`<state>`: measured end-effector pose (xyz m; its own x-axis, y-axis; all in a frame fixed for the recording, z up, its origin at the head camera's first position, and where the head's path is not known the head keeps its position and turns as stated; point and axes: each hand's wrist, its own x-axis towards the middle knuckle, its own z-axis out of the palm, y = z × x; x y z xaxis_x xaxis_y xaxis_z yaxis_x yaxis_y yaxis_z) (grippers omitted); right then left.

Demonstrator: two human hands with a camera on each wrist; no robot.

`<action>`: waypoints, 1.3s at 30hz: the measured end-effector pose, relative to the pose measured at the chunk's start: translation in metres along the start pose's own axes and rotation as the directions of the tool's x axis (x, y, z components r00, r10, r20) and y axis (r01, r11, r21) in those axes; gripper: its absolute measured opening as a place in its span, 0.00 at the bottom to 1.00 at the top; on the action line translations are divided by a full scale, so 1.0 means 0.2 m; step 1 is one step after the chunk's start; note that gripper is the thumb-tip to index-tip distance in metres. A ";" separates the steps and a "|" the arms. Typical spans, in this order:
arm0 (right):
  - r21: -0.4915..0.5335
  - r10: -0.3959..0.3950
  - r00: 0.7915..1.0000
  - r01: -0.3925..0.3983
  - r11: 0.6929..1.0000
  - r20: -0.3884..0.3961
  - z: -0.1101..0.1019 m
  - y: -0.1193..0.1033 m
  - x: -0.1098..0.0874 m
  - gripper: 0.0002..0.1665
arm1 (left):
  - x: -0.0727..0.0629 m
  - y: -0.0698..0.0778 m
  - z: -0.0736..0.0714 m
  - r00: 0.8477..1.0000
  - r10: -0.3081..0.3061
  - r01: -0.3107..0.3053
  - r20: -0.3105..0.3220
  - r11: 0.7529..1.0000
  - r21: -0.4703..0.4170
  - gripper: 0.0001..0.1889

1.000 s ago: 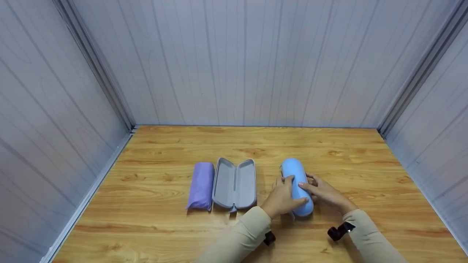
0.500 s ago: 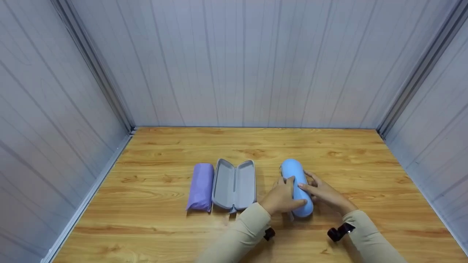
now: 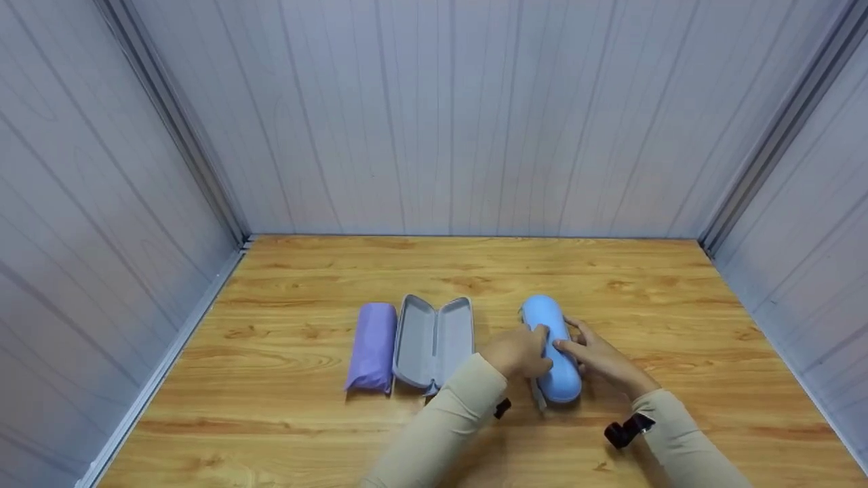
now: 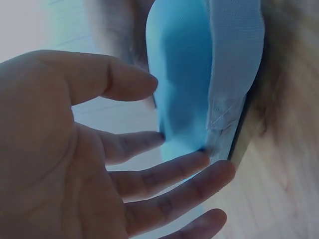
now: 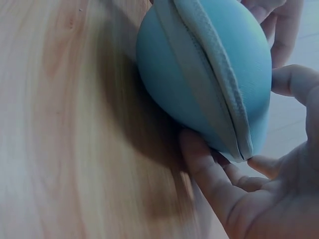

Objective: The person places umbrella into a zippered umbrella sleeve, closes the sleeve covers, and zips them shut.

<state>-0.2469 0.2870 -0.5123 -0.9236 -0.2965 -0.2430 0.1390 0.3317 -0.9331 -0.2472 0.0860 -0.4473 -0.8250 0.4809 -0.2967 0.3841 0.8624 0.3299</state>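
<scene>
On the wooden table, right of centre, lies a closed light blue glasses case [image 3: 560,379], with a zip along its side and a pale strap at its left. My right hand [image 3: 603,359] holds its right side, thumb on top and fingers low along the edge. In the right wrist view the zip seam [image 5: 219,79] runs down between thumb and fingers. My left hand [image 3: 515,351] is at the case's left side; its extended fingers [image 4: 164,204] reach the edge by the strap [image 4: 235,55] in the left wrist view.
A grey glasses case [image 3: 456,339] lies spread open left of my left hand. Beside it, farther left, is a purple soft-wrapped packet [image 3: 373,347]. Pale panel walls [image 3: 434,122] enclose the table [image 3: 271,434] at the back and sides.
My left hand has shifted slightly up and left, its thumb drawing back from the blue case's lower top. The right hand and the case stay nearly in place.
</scene>
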 end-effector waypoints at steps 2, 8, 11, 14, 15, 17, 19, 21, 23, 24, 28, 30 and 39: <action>0.001 -0.003 1.000 0.003 1.000 -0.001 0.00 0.00 0.00 0.50 | 0.01 0.01 -0.02 1.000 -0.003 0.003 0.003 1.000 0.009 0.33; 0.011 -0.001 1.000 0.001 1.000 -0.006 0.01 -0.01 -0.01 0.50 | 0.07 0.01 -0.06 1.000 -0.001 0.002 -0.031 0.999 0.033 0.27; -0.005 -0.001 1.000 0.001 1.000 -0.008 0.01 -0.02 -0.01 0.51 | 0.10 -0.01 -0.07 0.997 -0.003 0.004 -0.074 1.000 0.021 0.21; -0.033 0.005 1.000 -0.006 0.999 -0.020 0.01 -0.02 -0.01 0.50 | 0.14 -0.03 -0.08 0.990 -0.007 0.006 -0.142 1.000 -0.013 0.13; -0.044 0.006 1.000 -0.007 0.999 -0.024 0.01 -0.02 -0.01 0.50 | 0.15 -0.03 -0.08 0.986 -0.010 0.005 -0.169 1.000 -0.026 0.12; -0.050 0.007 1.000 -0.008 0.999 -0.028 0.02 -0.02 -0.01 0.50 | 0.18 -0.05 -0.07 0.975 -0.015 0.005 -0.220 0.999 -0.048 0.10; -0.052 0.008 1.000 -0.010 0.999 -0.030 0.02 -0.02 -0.01 0.50 | 0.21 -0.06 -0.06 0.964 -0.023 0.009 -0.267 0.998 -0.054 0.14; -0.051 0.009 0.999 -0.010 0.999 -0.033 0.02 -0.02 -0.01 0.50 | 0.23 -0.07 -0.05 0.955 -0.037 0.021 -0.293 0.998 -0.056 0.16; -0.055 0.008 0.999 -0.010 0.998 -0.039 0.02 -0.02 -0.01 0.50 | 0.25 -0.08 -0.04 0.949 -0.051 0.037 -0.312 0.998 -0.051 0.18; -0.059 0.005 0.999 -0.008 0.998 -0.038 0.02 -0.02 -0.01 0.51 | 0.26 -0.08 -0.04 0.947 -0.061 0.048 -0.315 0.998 -0.049 0.19; -0.063 -0.004 0.999 0.002 0.998 -0.036 0.01 -0.02 -0.01 0.51 | 0.30 -0.10 -0.03 0.943 -0.098 0.091 -0.318 0.995 -0.038 0.17; -0.061 -0.004 1.000 0.002 0.998 -0.031 0.01 -0.02 -0.01 0.50 | 0.33 -0.11 -0.03 0.941 -0.113 0.110 -0.319 0.994 -0.027 0.14; -0.059 -0.014 0.999 0.012 0.998 -0.034 0.02 -0.01 -0.01 0.50 | 0.42 -0.15 0.00 0.935 -0.163 0.160 -0.315 0.986 -0.035 0.08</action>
<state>-0.2443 0.2834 -0.5102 -0.9372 -0.2705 -0.2204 0.1063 0.3801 -0.9188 -0.3284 0.0998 -0.4826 -0.9646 0.2593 -0.0487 0.2323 0.9223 0.3088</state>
